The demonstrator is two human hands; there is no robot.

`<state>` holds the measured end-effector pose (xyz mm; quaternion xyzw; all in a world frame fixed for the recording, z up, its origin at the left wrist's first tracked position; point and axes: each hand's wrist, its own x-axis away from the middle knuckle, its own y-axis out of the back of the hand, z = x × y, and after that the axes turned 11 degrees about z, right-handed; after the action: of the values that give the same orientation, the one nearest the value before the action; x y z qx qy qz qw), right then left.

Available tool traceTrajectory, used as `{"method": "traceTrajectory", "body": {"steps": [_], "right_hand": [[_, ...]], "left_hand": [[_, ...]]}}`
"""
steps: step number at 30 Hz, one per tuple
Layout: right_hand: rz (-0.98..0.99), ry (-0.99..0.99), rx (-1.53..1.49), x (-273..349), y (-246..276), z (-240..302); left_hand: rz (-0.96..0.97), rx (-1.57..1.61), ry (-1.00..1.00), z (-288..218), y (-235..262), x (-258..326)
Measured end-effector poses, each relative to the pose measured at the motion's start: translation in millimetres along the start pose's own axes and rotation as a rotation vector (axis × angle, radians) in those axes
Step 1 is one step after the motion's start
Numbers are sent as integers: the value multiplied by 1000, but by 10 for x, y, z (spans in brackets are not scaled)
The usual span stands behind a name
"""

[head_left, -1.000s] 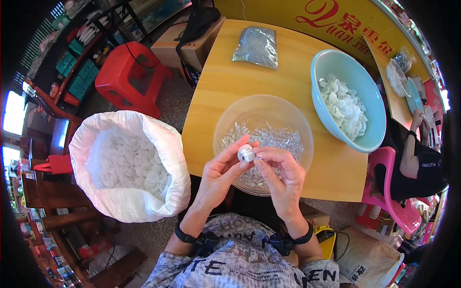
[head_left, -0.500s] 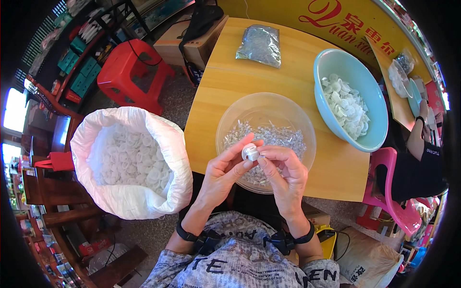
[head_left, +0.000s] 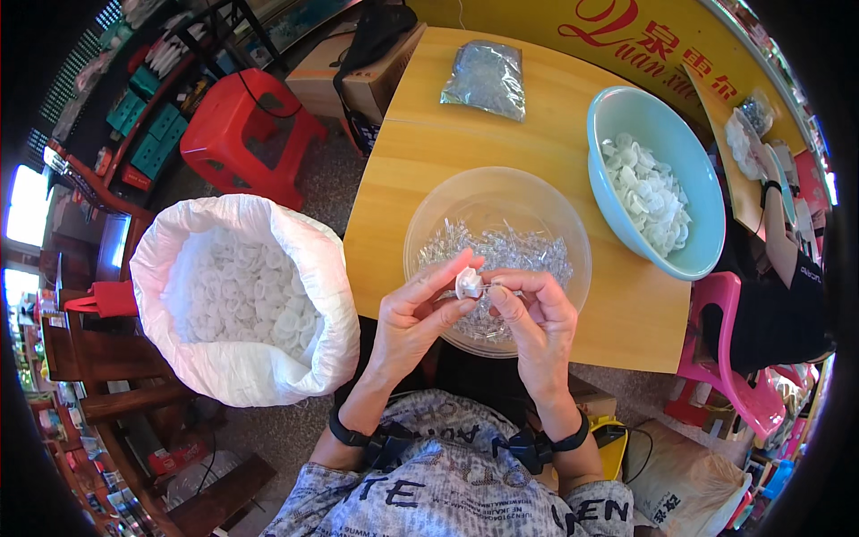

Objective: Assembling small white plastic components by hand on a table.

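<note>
Above the near side of a clear round tub (head_left: pixel 497 182), my two hands meet. Between its thumb and fingers, my left hand (head_left: pixel 410 315) holds a small white round plastic part (head_left: pixel 468 284). My right hand (head_left: pixel 542 320) pinches a thin clear stick-like piece (head_left: pixel 489 287) whose end is at the white part's right side. Whether the piece is inside the part cannot be made out. Many similar clear thin pieces (head_left: pixel 542 257) lie in the tub under my hands.
Left of the table stands a white sack (head_left: pixel 170 362) full of white parts. A light-blue basin (head_left: pixel 613 192) with white pieces sits on the right. A silvery bag (head_left: pixel 484 80) lies at the back. A red stool (head_left: pixel 234 134), a pink chair (head_left: pixel 716 376) and another person's arm (head_left: pixel 780 242) surround the table.
My right hand has drawn slightly right from the white part, and the clear piece between them now shows. The white part has turned a little in my left hand. The other person's arm has shifted.
</note>
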<state>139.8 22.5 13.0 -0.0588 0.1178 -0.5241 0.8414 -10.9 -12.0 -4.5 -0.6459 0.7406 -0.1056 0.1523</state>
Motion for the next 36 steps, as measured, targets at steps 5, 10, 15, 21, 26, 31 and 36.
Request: {"method": "traceTrajectory", "body": {"steps": [5,10,15,21,26,31,36], "right_hand": [[11,37,86,4,8,-44],[9,-32,107,18,15,6],[-28,-9,65,32,35,13],[-12,-46,90,58,82,26],[29,-23,173,57,71,71],[-21,-95,156,10,104,219],[-460,145,763,-289,908,592]], "left_hand": [[28,-61,-3,1,21,-5],[40,-54,-12,15,30,0],[42,76,23,6,2,-8],[43,-68,-84,-9,-28,11],[28,-122,-85,-14,-77,35],[4,-185,-57,-168,-93,44],[-446,-689,-271,-575,348,339]]}}
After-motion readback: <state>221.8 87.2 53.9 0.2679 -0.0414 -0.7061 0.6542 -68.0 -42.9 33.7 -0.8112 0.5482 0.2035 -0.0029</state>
